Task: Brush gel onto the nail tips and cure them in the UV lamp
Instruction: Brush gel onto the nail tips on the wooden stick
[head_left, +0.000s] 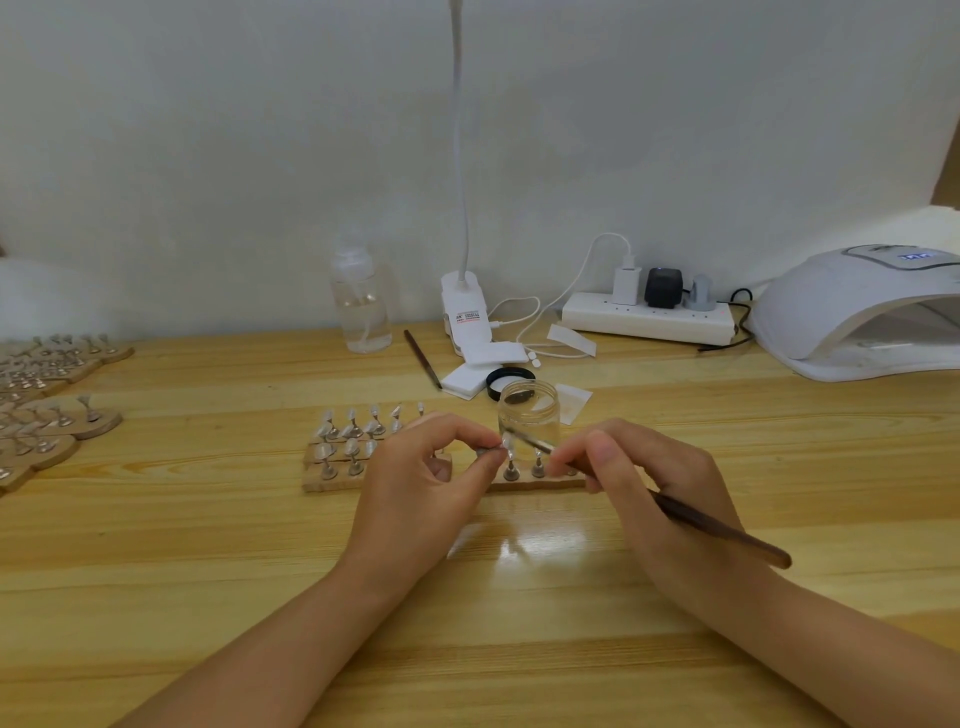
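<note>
My left hand (422, 480) pinches a small metal stand with a clear nail tip (505, 443) between thumb and fingers, just above a wooden holder board (332, 483). My right hand (644, 478) grips a dark-handled gel brush (727, 530), whose tip touches that nail tip. The board carries several more nail tips on stands (353, 428). An open clear gel jar (529, 413) stands right behind the hands. The white UV lamp (857, 312) sits at the far right, its display lit.
More wooden boards with nail tips (47, 405) lie at the left edge. A clear pump bottle (361, 304), a second brush (422, 358), a clip lamp (465, 306), the jar's black lid (510, 378), white pads and a power strip (649, 317) line the back.
</note>
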